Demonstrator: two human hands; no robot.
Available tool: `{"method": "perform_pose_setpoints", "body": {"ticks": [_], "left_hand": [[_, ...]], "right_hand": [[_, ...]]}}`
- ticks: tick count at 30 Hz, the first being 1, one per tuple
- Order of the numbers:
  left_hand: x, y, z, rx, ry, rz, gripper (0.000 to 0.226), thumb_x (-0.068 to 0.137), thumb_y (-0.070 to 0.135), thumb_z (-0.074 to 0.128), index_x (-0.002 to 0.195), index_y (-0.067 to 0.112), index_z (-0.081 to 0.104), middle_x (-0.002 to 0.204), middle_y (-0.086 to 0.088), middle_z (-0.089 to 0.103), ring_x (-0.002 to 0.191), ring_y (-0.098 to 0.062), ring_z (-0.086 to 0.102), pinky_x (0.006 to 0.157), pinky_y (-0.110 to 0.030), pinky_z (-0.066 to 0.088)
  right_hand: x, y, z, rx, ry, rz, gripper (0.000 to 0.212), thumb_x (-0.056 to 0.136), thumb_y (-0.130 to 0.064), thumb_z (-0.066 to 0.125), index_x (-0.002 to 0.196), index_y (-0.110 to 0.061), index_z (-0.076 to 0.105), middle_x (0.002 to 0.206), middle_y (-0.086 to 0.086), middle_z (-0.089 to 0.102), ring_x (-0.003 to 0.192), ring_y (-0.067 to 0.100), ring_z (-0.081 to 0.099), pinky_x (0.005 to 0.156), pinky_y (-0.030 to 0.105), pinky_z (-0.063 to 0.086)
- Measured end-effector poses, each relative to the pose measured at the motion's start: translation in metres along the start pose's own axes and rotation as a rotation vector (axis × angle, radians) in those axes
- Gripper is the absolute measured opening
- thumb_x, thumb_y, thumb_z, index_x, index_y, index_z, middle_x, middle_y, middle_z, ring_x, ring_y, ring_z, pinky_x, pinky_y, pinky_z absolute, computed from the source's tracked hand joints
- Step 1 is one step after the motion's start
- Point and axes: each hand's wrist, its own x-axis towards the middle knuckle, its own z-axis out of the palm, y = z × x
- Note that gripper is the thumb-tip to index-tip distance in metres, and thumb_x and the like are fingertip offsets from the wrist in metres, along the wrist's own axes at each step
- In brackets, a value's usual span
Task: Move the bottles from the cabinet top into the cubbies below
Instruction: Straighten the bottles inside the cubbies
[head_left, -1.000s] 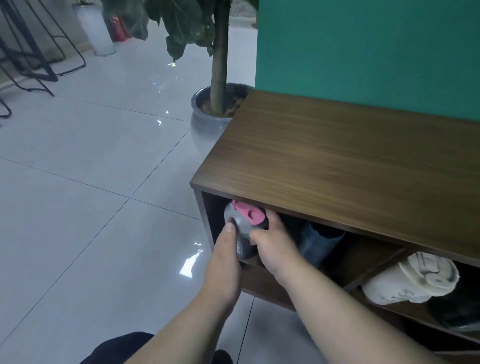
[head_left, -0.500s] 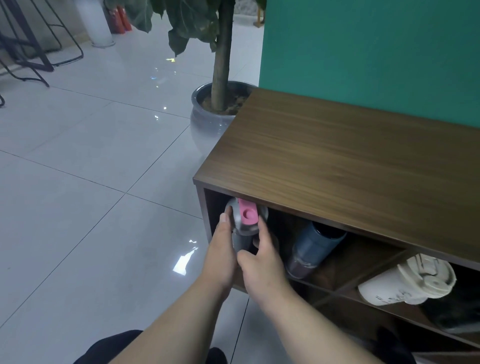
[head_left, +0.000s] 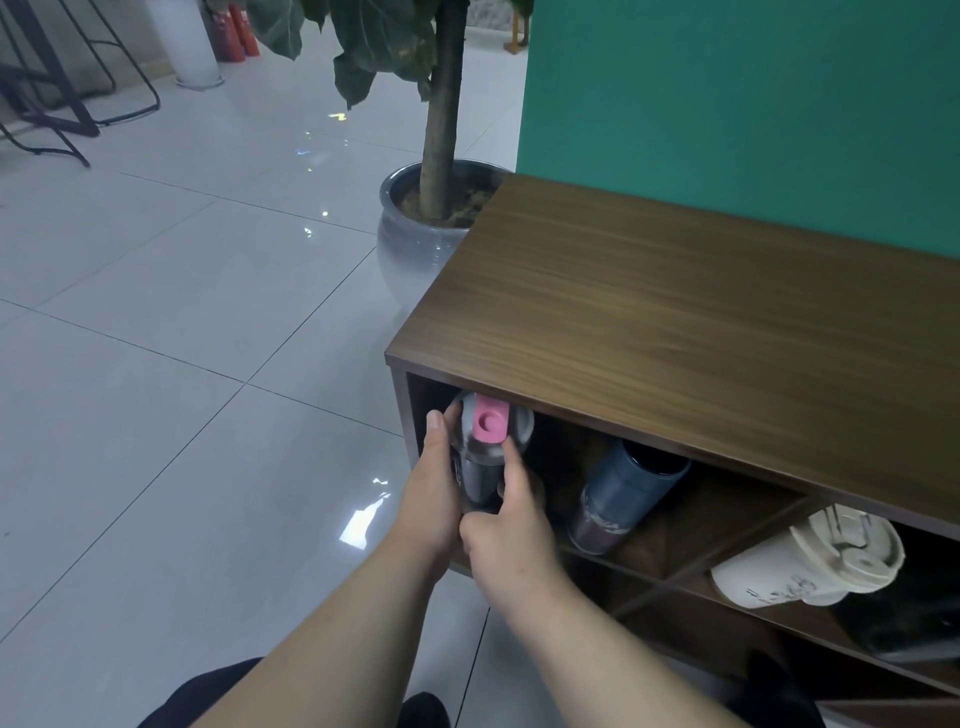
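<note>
hands (head_left: 441, 499) grip grey bottle (head_left: 480, 457); blue bottle (head_left: 621, 499) beside, apart.

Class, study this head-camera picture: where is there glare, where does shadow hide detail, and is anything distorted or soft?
Head view: bright glare patches sit on the glossy floor tiles; the cubbies under the cabinet top are dark, nearly hiding a black object at lower right; wide-angle distortion bends the cabinet top's edges; the bottle and both hands, left and right, look slightly soft.

Glossy pale floor tiles (head_left: 171, 364) gleam on the left, a potted tree (head_left: 439, 104) rises from its grey pot (head_left: 410, 244) beside the teal wall (head_left: 753, 104), black chair legs (head_left: 57, 104) and red extinguishers (head_left: 236, 28) sit far back.
</note>
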Motion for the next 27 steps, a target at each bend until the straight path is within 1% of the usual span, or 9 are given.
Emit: {"method": "perform_pose_setpoints", "body": {"ticks": [2, 8, 11, 15, 17, 19, 22, 24, 27], "left_hand": [[0.001, 0.001, 0.000, -0.013, -0.015, 0.008, 0.047, 0.109, 0.042, 0.014, 0.122, 0.033, 0.058, 0.071, 0.031, 0.076, 0.067, 0.019, 0.069, 0.054, -0.001, 0.049], [0.003, 0.005, 0.001, -0.048, -0.022, 0.021, 0.047, 0.110, 0.041, 0.012, 0.129, 0.028, 0.053, 0.066, 0.032, 0.074, 0.063, 0.020, 0.068, 0.051, 0.000, 0.047], [0.004, 0.004, 0.000, -0.049, -0.024, 0.017, 0.046, 0.109, 0.042, 0.014, 0.123, 0.031, 0.056, 0.068, 0.031, 0.075, 0.065, 0.019, 0.068, 0.052, 0.000, 0.048], [0.004, 0.003, 0.000, -0.021, -0.019, 0.021, 0.044, 0.110, 0.041, 0.015, 0.111, 0.037, 0.059, 0.067, 0.033, 0.074, 0.065, 0.020, 0.068, 0.052, 0.001, 0.047], [0.005, 0.003, -0.001, 0.002, -0.015, 0.030, 0.046, 0.110, 0.042, 0.016, 0.109, 0.038, 0.061, 0.070, 0.034, 0.075, 0.068, 0.022, 0.067, 0.054, 0.002, 0.046], [0.005, 0.002, -0.003, 0.034, -0.009, 0.047, 0.048, 0.110, 0.042, 0.017, 0.101, 0.040, 0.064, 0.071, 0.035, 0.074, 0.070, 0.023, 0.066, 0.056, 0.003, 0.045], [-0.001, 0.003, -0.006, 0.061, 0.001, 0.061, 0.052, 0.110, 0.043, 0.019, 0.089, 0.042, 0.066, 0.070, 0.036, 0.073, 0.069, 0.025, 0.064, 0.056, 0.004, 0.043], [-0.009, 0.008, -0.005, 0.082, -0.003, 0.068, 0.048, 0.110, 0.042, 0.020, 0.088, 0.043, 0.063, 0.068, 0.040, 0.070, 0.069, 0.028, 0.061, 0.056, 0.006, 0.041], [-0.024, 0.011, -0.008, 0.093, 0.003, 0.062, 0.041, 0.109, 0.042, 0.024, 0.091, 0.041, 0.060, 0.069, 0.036, 0.071, 0.069, 0.025, 0.062, 0.060, 0.003, 0.044]], "right_hand": [[0.000, -0.001, 0.000, 0.000, -0.008, 0.003, 0.104, 0.058, -0.016, 0.048, 0.153, -0.049, 0.023, 0.153, -0.009, 0.031, 0.137, 0.016, 0.042, 0.104, 0.044, 0.049], [-0.002, 0.001, 0.000, -0.007, -0.024, -0.012, 0.102, 0.059, -0.018, 0.049, 0.152, -0.051, 0.022, 0.151, -0.011, 0.028, 0.137, 0.016, 0.041, 0.102, 0.045, 0.051], [-0.001, 0.004, 0.001, -0.006, -0.024, -0.015, 0.101, 0.060, -0.018, 0.049, 0.151, -0.054, 0.023, 0.150, -0.014, 0.027, 0.138, 0.015, 0.040, 0.101, 0.045, 0.052], [-0.001, 0.004, -0.002, -0.015, -0.025, -0.030, 0.097, 0.063, -0.019, 0.052, 0.152, -0.048, 0.024, 0.144, -0.015, 0.028, 0.135, 0.010, 0.038, 0.105, 0.042, 0.049], [-0.003, 0.005, -0.005, -0.033, -0.024, -0.038, 0.089, 0.071, -0.015, 0.056, 0.151, -0.043, 0.028, 0.139, -0.014, 0.029, 0.126, 0.006, 0.039, 0.106, 0.035, 0.045], [-0.007, 0.007, -0.009, -0.068, -0.016, -0.034, 0.081, 0.077, -0.012, 0.058, 0.150, -0.036, 0.031, 0.136, -0.012, 0.032, 0.119, 0.003, 0.037, 0.102, 0.027, 0.039], [-0.014, 0.015, -0.013, -0.107, 0.012, 0.000, 0.075, 0.075, -0.024, 0.057, 0.147, -0.029, 0.034, 0.135, -0.009, 0.039, 0.121, 0.007, 0.041, 0.100, 0.027, 0.034], [-0.020, 0.020, -0.016, -0.126, 0.018, 0.034, 0.069, 0.074, -0.027, 0.057, 0.141, -0.025, 0.040, 0.134, -0.006, 0.046, 0.124, 0.012, 0.045, 0.102, 0.029, 0.036], [-0.029, 0.022, -0.022, -0.159, 0.019, 0.031, 0.037, 0.081, -0.022, 0.062, 0.117, -0.026, 0.056, 0.122, -0.006, 0.059, 0.116, 0.013, 0.055, 0.096, 0.027, 0.041]]}}
